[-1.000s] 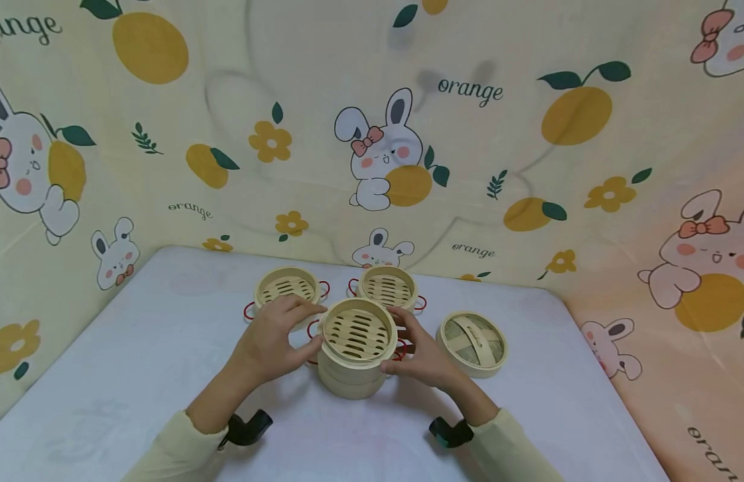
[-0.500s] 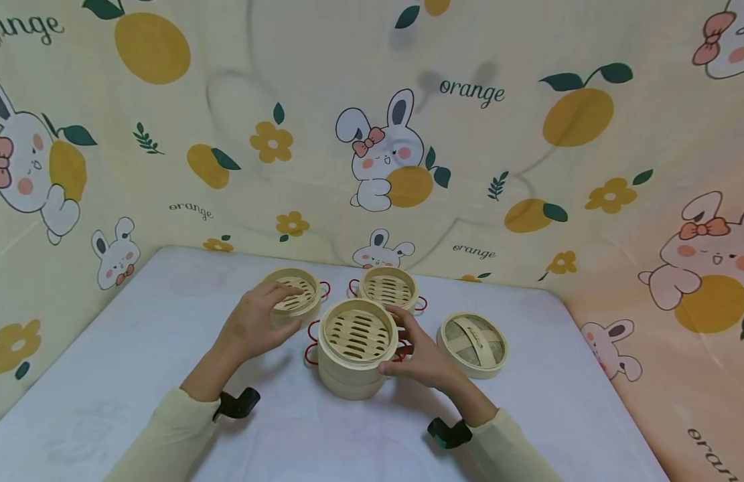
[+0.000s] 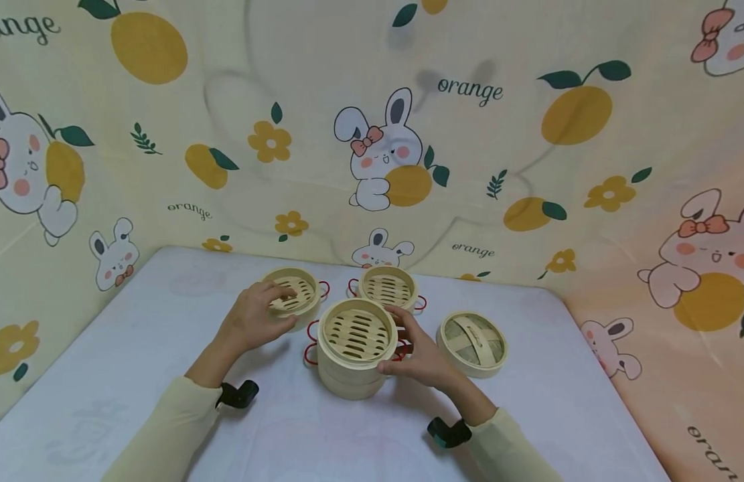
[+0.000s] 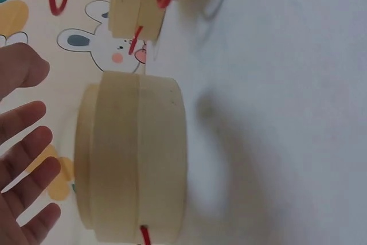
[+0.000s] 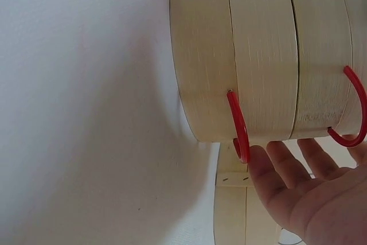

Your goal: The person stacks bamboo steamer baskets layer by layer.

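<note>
In the head view a stack of two round bamboo steamer baskets [image 3: 350,381] with red handles stands in the middle of the table, its slatted floor facing up. My right hand [image 3: 422,355] holds the stack's right side, thumb at the front and fingers toward the back; in the right wrist view its fingertips [image 5: 261,159] meet the wall beside a red handle [image 5: 239,124]. Over the left steamer basket [image 3: 305,304] hovers my left hand [image 3: 248,318]. The left wrist view shows its fingers [image 4: 28,185] spread and apart from that basket [image 4: 137,159].
Another steamer basket [image 3: 388,289] stands behind the stack. To the right lies a round bamboo lid [image 3: 477,341] with a strap handle across it. A patterned cloth [image 3: 314,174] with rabbits and oranges rises along the back edge of the white table [image 3: 136,375].
My left hand has left the stack and moved left to above the left basket. The right hand has stayed at the stack's right side.
</note>
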Demonstrator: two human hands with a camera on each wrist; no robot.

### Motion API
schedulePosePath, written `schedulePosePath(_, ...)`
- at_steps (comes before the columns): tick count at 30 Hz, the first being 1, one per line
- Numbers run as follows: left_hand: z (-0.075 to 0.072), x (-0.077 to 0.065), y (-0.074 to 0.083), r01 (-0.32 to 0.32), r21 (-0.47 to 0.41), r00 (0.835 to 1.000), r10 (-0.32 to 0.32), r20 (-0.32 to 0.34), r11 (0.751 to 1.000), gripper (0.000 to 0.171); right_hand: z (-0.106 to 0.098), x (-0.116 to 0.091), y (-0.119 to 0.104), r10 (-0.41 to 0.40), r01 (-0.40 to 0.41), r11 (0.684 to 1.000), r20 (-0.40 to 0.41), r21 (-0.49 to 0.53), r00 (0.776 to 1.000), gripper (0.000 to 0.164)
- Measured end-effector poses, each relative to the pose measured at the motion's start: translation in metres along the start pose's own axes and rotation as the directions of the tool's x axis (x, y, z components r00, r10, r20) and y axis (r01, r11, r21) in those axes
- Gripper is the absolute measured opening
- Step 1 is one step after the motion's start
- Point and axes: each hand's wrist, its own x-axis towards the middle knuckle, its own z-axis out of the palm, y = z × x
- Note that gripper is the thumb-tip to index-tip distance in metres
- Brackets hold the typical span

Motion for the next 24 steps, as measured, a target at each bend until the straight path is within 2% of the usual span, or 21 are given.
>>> schedulePosePath(5,0.004,-0.001,-0.005,0.068,-0.028,0.997,-0.067,0.035,0.997,0.035,0.000,0.000,0.000,0.022,-0.022,1.000,-0.001,0.003,1.000,0.093)
schedulePosePath(10,0.009,-0.002,-0.011,0.120,0.003,0.990,-0.120,0.067,0.993,0.035,0.000,0.001,0.002,0.033,-0.033,0.999,0.000,0.008,0.999,0.095)
schedulePosePath(18,0.016,-0.002,-0.018,0.108,0.027,0.993,-0.109,0.037,0.994,0.033,-0.001,0.001,0.001,0.044,-0.044,0.999,0.006,0.024,0.999,0.094)
schedulePosePath(24,0.020,-0.005,-0.021,0.105,0.055,0.993,-0.108,0.046,0.993,0.027,-0.002,-0.004,-0.015,0.055,-0.056,0.997,0.032,0.048,0.998,0.093)
